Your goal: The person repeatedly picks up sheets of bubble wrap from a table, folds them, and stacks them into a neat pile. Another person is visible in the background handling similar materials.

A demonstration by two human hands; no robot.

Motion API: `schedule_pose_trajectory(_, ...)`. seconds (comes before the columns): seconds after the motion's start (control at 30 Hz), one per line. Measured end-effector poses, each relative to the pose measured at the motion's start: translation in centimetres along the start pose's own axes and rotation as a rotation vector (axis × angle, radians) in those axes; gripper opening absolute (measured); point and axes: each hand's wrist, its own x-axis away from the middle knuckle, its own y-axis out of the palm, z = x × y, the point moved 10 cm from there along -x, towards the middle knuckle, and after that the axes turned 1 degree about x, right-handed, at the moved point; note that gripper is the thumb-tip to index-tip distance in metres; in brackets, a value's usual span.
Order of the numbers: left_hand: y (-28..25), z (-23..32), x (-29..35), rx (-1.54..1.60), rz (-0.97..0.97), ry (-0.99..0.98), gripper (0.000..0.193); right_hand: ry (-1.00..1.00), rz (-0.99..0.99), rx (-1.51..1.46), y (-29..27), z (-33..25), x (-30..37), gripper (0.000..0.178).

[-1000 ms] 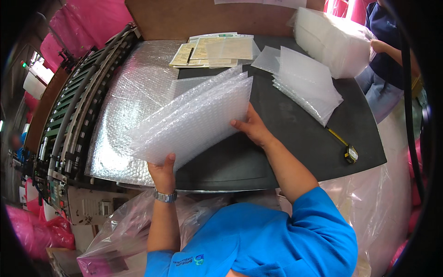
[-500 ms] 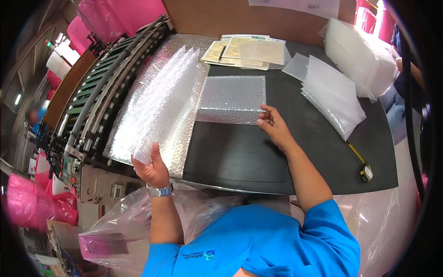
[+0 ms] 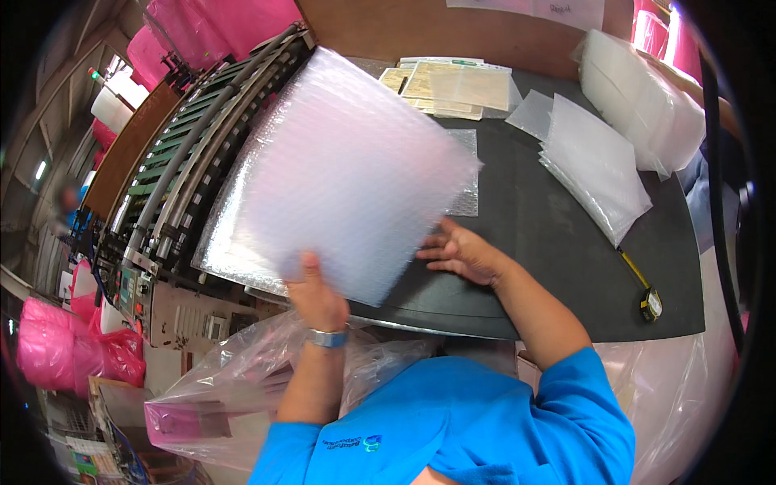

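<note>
Left hand pinches bubble wrap by its near edge | right hand open, contact unclear | edge-on half a second ago, now broad-side over table | left seemingly bears it alone

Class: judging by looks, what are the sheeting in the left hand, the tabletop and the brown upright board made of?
Sheeting: likely clear plastic bubble wrap, softly shiny; translucence and faint dimples suggest it.
Tabletop: perhaps rubber or vinyl; dark, matte, with only dull sheen.
Brown board: possibly wood or fibreboard, low-gloss; its plain brown face leaves this open.
</note>
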Motion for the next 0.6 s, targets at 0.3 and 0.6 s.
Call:
schedule_pose_trajectory(0.3, 1.3, 0.3, 0.1, -0.42, -0.092, 0.173, 0.093, -0.531, 0.414, 0.321, -2.2, -8.8, 4.1, 0.04)
schedule_pose_trajectory(0.6, 5.4, 0.7, 1.0, -0.369, -0.399, 0.063, 0.058, -0.473, 0.332, 0.411, -1.0, -8.6, 3.2, 0.044)
